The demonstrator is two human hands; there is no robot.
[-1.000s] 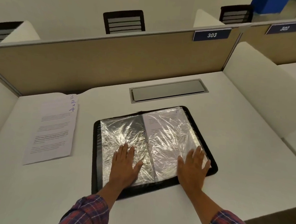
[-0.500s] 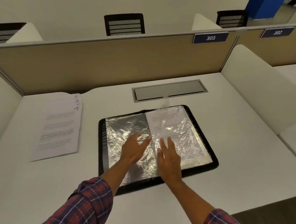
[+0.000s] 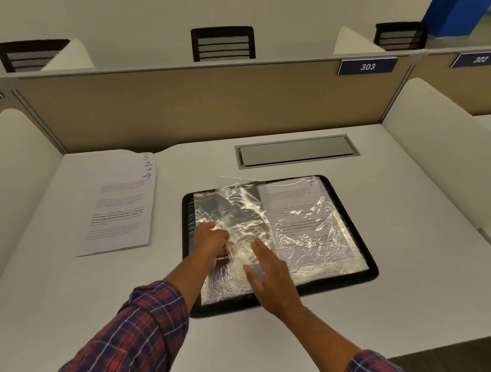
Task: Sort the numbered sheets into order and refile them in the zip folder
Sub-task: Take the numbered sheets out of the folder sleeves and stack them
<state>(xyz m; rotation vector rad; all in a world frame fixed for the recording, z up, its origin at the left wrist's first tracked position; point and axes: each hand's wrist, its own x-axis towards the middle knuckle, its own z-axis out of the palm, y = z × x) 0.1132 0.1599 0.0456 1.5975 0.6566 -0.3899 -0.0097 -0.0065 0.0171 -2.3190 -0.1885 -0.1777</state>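
The black zip folder [image 3: 186,211] lies open in the middle of the frame on a white desk [image 3: 59,289], its pages made of crinkled see-through plastic. The left hand [image 3: 210,241] is at the lower left of the open folder, fingers curled and gripping a clear sleeve [image 3: 237,202], which stands partly lifted above the left page, its top edge rising past the folder's far rim. The right hand [image 3: 270,276] lies just beside it at the lower centre, near the spine, fingers straight and slightly spread, the thumb out, resting on the plastic. On the right page a printed sheet [image 3: 303,215] sits inside its sleeve, with a blue handwritten 7 [image 3: 310,181] at its top corner. At the left of the frame, well apart from the folder, a fanned stack of loose sheets [image 3: 119,207] lies flat on the desk, with blue numbers 3, 2 and 4 readable on the stepped top right corners. Both forearms wear plaid sleeves [image 3: 143,332]. Beyond the folder a metal cable flap [image 3: 296,150] is set in the desk.
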